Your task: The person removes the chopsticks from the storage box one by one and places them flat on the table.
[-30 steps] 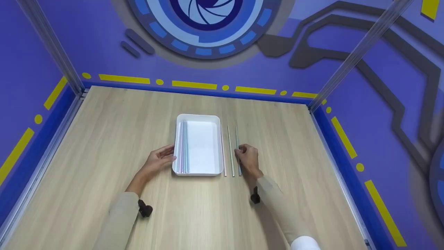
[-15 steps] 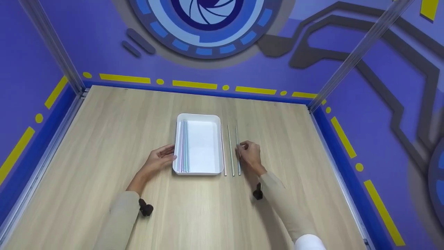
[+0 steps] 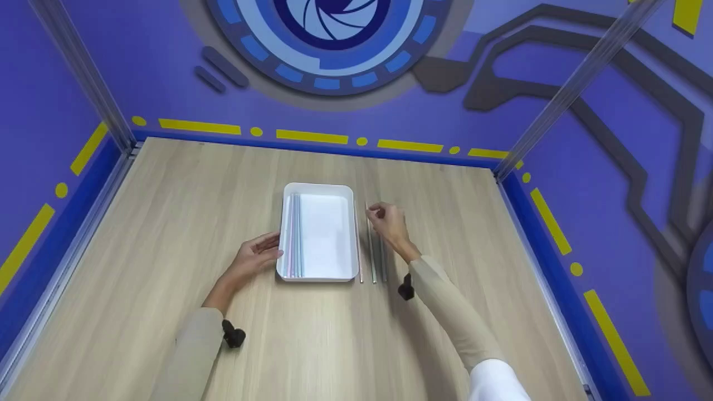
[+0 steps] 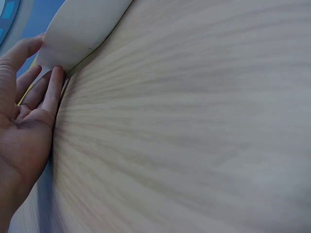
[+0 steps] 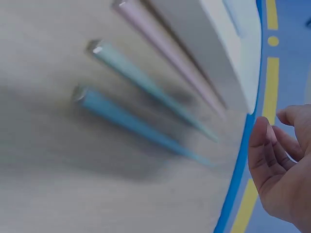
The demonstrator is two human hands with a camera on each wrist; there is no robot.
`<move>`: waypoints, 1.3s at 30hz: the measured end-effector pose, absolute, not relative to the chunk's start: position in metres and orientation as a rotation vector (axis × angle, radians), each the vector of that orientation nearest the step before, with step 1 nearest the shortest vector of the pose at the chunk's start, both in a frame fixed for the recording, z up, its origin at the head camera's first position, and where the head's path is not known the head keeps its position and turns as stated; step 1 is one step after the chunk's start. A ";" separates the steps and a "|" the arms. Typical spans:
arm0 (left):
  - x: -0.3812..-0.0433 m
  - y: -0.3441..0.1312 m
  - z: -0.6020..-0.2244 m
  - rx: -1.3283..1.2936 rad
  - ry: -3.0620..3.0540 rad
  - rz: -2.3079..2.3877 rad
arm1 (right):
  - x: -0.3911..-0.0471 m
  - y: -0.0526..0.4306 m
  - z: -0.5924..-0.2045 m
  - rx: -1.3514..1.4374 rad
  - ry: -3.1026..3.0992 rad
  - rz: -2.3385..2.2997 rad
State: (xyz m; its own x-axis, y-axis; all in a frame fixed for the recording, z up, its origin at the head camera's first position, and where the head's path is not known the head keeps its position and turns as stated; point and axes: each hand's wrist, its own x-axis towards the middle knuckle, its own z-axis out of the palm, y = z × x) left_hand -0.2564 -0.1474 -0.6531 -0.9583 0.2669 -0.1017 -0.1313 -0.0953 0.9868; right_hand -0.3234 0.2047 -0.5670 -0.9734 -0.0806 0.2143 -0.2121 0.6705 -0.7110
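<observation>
You face a wood-grain table (image 3: 139,239) within purple walls (image 3: 150,55), with one white tray (image 3: 328,239) mid-table, its left-side sticks (image 3: 295,239) too tightly packed to count. Your left hand (image 3: 253,259) touches its left wall, fingers extended; your right hand (image 3: 390,224), loosely bent, gripping nothing, hovers near the far ends of three sticks (image 3: 372,250) right of it: one pink, one green, one blue.

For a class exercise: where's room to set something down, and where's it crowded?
Bare: table from left hand to left wall, right hand to right wall; behind the tray; tray's right side. Crowded: tray's left side and just right of it, where sticks lie.
</observation>
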 end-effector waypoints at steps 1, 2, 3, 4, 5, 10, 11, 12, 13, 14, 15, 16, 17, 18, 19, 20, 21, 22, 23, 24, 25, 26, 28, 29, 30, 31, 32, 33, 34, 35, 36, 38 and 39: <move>-0.256 -0.148 -0.653 0.164 1.917 2.135 | -0.324 0.199 -0.565 0.262 -2.724 1.199; -0.256 -0.148 -0.653 0.171 1.919 2.135 | -0.324 0.194 -0.562 0.294 -2.729 1.208; -0.256 -0.148 -0.653 0.169 1.920 2.138 | -0.323 0.188 -0.560 0.321 -2.742 1.220; -0.256 -0.149 -0.653 0.172 1.927 2.136 | -0.323 0.182 -0.559 0.349 -2.755 1.221; -0.256 -0.149 -0.653 0.173 1.933 2.133 | -0.324 0.175 -0.558 0.382 -2.771 1.220; -0.257 -0.150 -0.652 0.153 1.897 2.160 | -0.330 0.145 -0.558 0.501 -2.845 1.332; -0.257 -0.150 -0.652 0.154 1.890 2.163 | -0.331 0.139 -0.559 0.524 -2.857 1.364; -0.258 -0.149 -0.652 0.151 1.880 2.172 | -0.333 0.134 -0.561 0.538 -2.873 1.389; -0.258 -0.149 -0.652 0.154 1.875 2.174 | -0.334 0.128 -0.564 0.557 -2.892 1.392; -0.259 -0.149 -0.653 0.146 1.870 2.180 | -0.335 0.123 -0.567 0.565 -2.919 1.396; -0.259 -0.149 -0.653 0.146 1.870 2.180 | -0.335 0.118 -0.570 0.577 -2.943 1.384; -0.259 -0.149 -0.653 0.146 1.870 2.179 | -0.335 0.113 -0.574 0.591 -2.962 1.370; -0.259 -0.148 -0.653 0.142 1.876 2.174 | -0.335 0.109 -0.577 0.597 -2.981 1.351; -0.259 -0.148 -0.653 0.137 1.876 2.173 | -0.335 0.105 -0.581 0.604 -2.996 1.337; -0.259 -0.148 -0.653 0.131 1.877 2.170 | -0.335 0.101 -0.584 0.608 -3.008 1.338; -0.259 -0.147 -0.653 0.131 1.874 2.173 | -0.334 0.098 -0.587 0.597 -3.022 1.346; -0.259 -0.147 -0.652 0.129 1.869 2.174 | -0.333 0.094 -0.589 0.581 -3.034 1.357; -0.259 -0.147 -0.652 0.126 1.868 2.174 | -0.331 0.090 -0.591 0.553 -3.050 1.379; -0.259 -0.147 -0.652 0.118 1.868 2.177 | -0.330 0.087 -0.594 0.530 -3.062 1.401; -0.259 -0.147 -0.651 0.123 1.870 2.175 | -0.329 0.084 -0.596 0.506 -3.071 1.420; -0.259 -0.147 -0.651 0.121 1.867 2.178 | -0.327 0.081 -0.597 0.477 -3.085 1.428; -0.259 -0.147 -0.652 0.135 1.871 2.176 | -0.326 0.078 -0.599 0.456 -3.092 1.427; -0.259 -0.147 -0.652 0.141 1.865 2.176 | -0.323 0.073 -0.603 0.449 -3.089 1.398; -0.259 -0.147 -0.652 0.147 1.859 2.179 | -0.322 0.071 -0.605 0.453 -3.080 1.382; -0.259 -0.147 -0.652 0.155 1.852 2.182 | -0.321 0.069 -0.607 0.456 -3.068 1.361; -0.259 -0.147 -0.653 0.158 1.842 2.187 | -0.320 0.067 -0.609 0.454 -3.058 1.340; -0.259 -0.147 -0.653 0.167 1.838 2.188 | -0.320 0.066 -0.610 0.451 -3.042 1.320; -0.259 -0.147 -0.654 0.161 1.825 2.197 | -0.319 0.064 -0.612 0.443 -3.027 1.304; -0.259 -0.147 -0.654 0.159 1.821 2.203 | -0.318 0.063 -0.613 0.429 -3.015 1.297; -0.259 -0.148 -0.655 0.164 1.831 2.199 | -0.318 0.061 -0.615 0.416 -3.005 1.294; -0.259 -0.148 -0.655 0.162 1.833 2.201 | -0.317 0.060 -0.616 0.401 -3.000 1.290; -0.259 -0.148 -0.656 0.159 1.841 2.203 | -0.317 0.058 -0.617 0.369 -2.998 1.289; -0.259 -0.149 -0.656 0.160 1.847 2.202 | -0.316 0.057 -0.617 0.355 -3.002 1.291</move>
